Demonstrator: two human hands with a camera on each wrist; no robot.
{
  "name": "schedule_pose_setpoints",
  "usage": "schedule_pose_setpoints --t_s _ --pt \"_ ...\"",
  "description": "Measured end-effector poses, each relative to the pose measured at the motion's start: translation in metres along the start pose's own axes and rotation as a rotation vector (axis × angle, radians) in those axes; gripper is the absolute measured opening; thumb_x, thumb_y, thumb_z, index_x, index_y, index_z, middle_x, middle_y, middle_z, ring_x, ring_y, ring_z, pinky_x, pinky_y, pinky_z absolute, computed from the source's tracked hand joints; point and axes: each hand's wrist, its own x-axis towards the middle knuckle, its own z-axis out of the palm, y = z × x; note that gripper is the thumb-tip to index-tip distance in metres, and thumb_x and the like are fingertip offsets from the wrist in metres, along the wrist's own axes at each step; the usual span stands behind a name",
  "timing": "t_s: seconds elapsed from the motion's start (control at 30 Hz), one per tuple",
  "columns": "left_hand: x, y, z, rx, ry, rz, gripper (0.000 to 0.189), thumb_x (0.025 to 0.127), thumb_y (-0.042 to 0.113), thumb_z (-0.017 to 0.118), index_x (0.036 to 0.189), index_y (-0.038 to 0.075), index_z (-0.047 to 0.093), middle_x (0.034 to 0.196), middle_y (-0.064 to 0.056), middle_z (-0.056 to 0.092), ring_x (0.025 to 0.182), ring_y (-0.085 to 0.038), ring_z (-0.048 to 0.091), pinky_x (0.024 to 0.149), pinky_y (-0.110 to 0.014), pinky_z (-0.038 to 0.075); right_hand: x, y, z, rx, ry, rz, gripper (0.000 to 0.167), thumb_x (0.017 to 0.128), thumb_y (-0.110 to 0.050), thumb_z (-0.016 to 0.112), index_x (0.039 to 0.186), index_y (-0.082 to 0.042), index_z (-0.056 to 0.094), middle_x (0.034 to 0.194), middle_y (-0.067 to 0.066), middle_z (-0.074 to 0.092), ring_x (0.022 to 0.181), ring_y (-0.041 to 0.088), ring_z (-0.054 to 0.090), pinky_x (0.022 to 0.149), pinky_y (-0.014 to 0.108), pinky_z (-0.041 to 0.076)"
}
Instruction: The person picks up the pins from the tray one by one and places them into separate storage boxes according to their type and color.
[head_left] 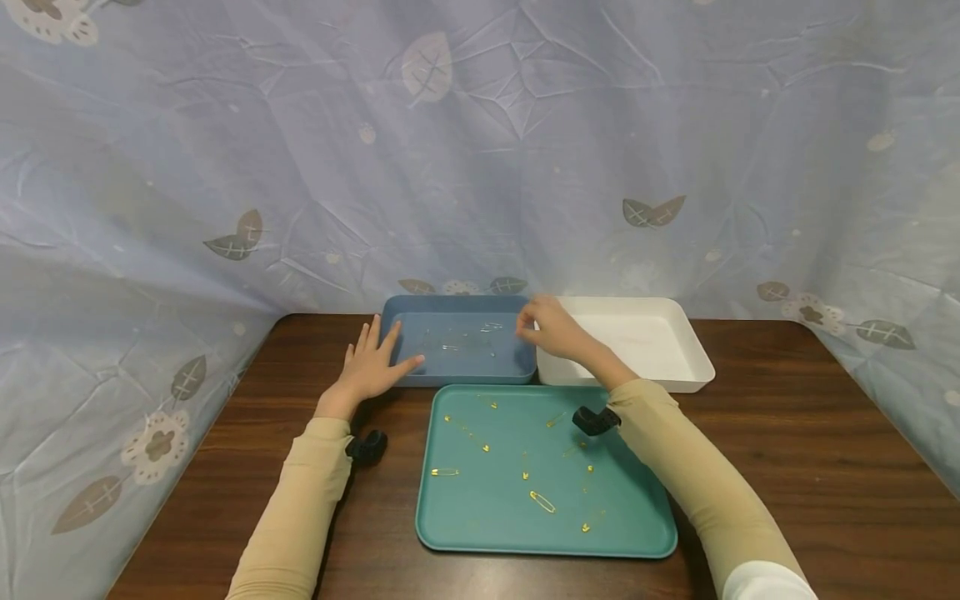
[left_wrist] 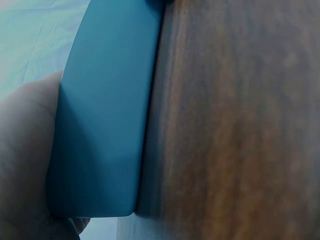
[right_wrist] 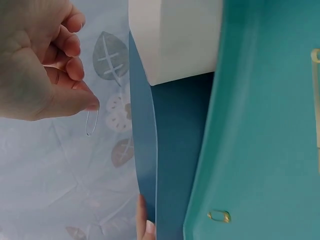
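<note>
My right hand (head_left: pixel 553 329) hovers near the right end of the blue tray (head_left: pixel 412 367), beside the white tray (head_left: pixel 630 333). Between thumb and forefinger it pinches a silver safety pin (right_wrist: pixel 89 134), which hangs downward in the right wrist view; the other fingers curl in. Several silver safety pins (head_left: pixel 450 347) lie scattered in the blue tray. Fingers spread, my left hand (head_left: pixel 366 368) rests at that tray's left rim, thumb toward the near edge. In the left wrist view the tray's outer wall (left_wrist: pixel 105 120) hides most of the hand.
A green tray (head_left: pixel 480 527) sits in front of the other two, with several gold safety pins (head_left: pixel 542 502) spread over it. My right forearm passes above its right side. A patterned cloth (head_left: pixel 480 167) hangs behind the brown wooden table (head_left: pixel 810 433).
</note>
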Motion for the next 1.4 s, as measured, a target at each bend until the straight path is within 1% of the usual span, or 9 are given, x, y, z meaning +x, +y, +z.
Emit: schedule_pose_setpoints --t_s 0.13,0.3,0.43,0.53,0.6,0.77,1.03,1.2,1.4 --pt "0.001 -0.001 0.002 0.006 -0.002 0.003 0.092 0.092 0.067 0.046 0.158 0.014 0.009 0.163 -0.021 -0.011 0.149 -0.047 -0.005 0.112 -0.073 0.004 0.007 0.006 0.001 0.043 0.013 0.055 0.008 0.088 -0.007 0.066 0.082 -0.004 0.069 0.092 0.014 0.063 0.092 0.029 0.055 0.090 0.045 0.044" --pt "0.002 -0.002 0.003 0.009 0.002 0.004 0.092 0.092 0.068 0.046 0.158 0.015 0.009 0.163 -0.021 -0.011 0.149 -0.047 -0.005 0.112 -0.073 0.004 0.014 0.013 0.004 0.059 0.032 0.123 0.009 0.090 -0.009 0.067 0.086 -0.001 0.067 0.098 0.018 0.061 0.097 0.032 0.056 0.089 0.046 0.046" --pt "0.002 -0.001 0.002 0.004 0.002 0.006 0.091 0.092 0.066 0.047 0.158 0.015 0.010 0.163 -0.021 -0.011 0.149 -0.047 -0.005 0.112 -0.073 0.004 0.016 0.020 0.008 0.049 0.040 0.160 0.009 0.090 -0.010 0.068 0.088 -0.001 0.066 0.097 0.018 0.061 0.094 0.031 0.054 0.087 0.045 0.045" --pt "0.001 0.001 0.002 0.010 -0.001 0.005 0.091 0.092 0.066 0.047 0.158 0.015 0.010 0.163 -0.021 -0.011 0.149 -0.047 -0.005 0.112 -0.073 0.004 0.014 0.026 0.010 0.047 0.048 0.178 0.009 0.089 -0.011 0.069 0.089 -0.002 0.065 0.094 0.017 0.060 0.092 0.030 0.051 0.085 0.045 0.043" --pt "0.001 0.001 0.002 0.013 -0.002 0.005 0.092 0.092 0.066 0.047 0.158 0.014 0.010 0.163 -0.021 -0.011 0.149 -0.047 -0.005 0.112 -0.073 0.004 0.012 0.028 0.009 0.045 0.047 0.189 0.010 0.090 -0.012 0.069 0.089 -0.003 0.065 0.094 0.016 0.059 0.092 0.029 0.050 0.084 0.043 0.042" --pt "0.001 0.001 0.001 0.004 0.001 0.005 0.093 0.091 0.067 0.047 0.158 0.015 0.010 0.163 -0.021 -0.011 0.149 -0.047 -0.005 0.112 -0.073 0.004 0.005 0.032 0.001 0.021 0.060 0.179 0.011 0.090 -0.013 0.068 0.091 -0.002 0.066 0.095 0.017 0.063 0.092 0.031 0.053 0.083 0.045 0.043" --pt "0.002 -0.002 0.002 0.012 0.009 0.009 0.092 0.092 0.068 0.046 0.158 0.015 0.010 0.163 -0.021 -0.011 0.149 -0.047 -0.005 0.112 -0.073 0.004 -0.009 0.050 -0.007 0.007 0.091 0.209 0.015 0.091 -0.014 0.066 0.093 0.000 0.067 0.095 0.020 0.062 0.093 0.033 0.054 0.086 0.047 0.042" --pt "0.002 -0.003 0.003 0.011 0.008 0.002 0.092 0.091 0.068 0.045 0.158 0.015 0.009 0.163 -0.020 -0.011 0.149 -0.047 -0.005 0.112 -0.073 0.004 -0.022 0.061 -0.016 0.022 0.111 0.248 0.016 0.091 -0.014 0.066 0.095 0.001 0.067 0.098 0.021 0.062 0.094 0.034 0.053 0.086 0.048 0.042" --pt "0.002 -0.003 0.004 0.004 0.007 -0.008 0.092 0.091 0.068 0.046 0.158 0.016 0.009 0.163 -0.020 -0.011 0.149 -0.046 -0.005 0.113 -0.072 0.003 -0.043 0.080 -0.026 0.030 0.147 0.292 0.016 0.093 -0.013 0.065 0.097 0.002 0.066 0.100 0.023 0.060 0.095 0.035 0.052 0.084 0.049 0.042"
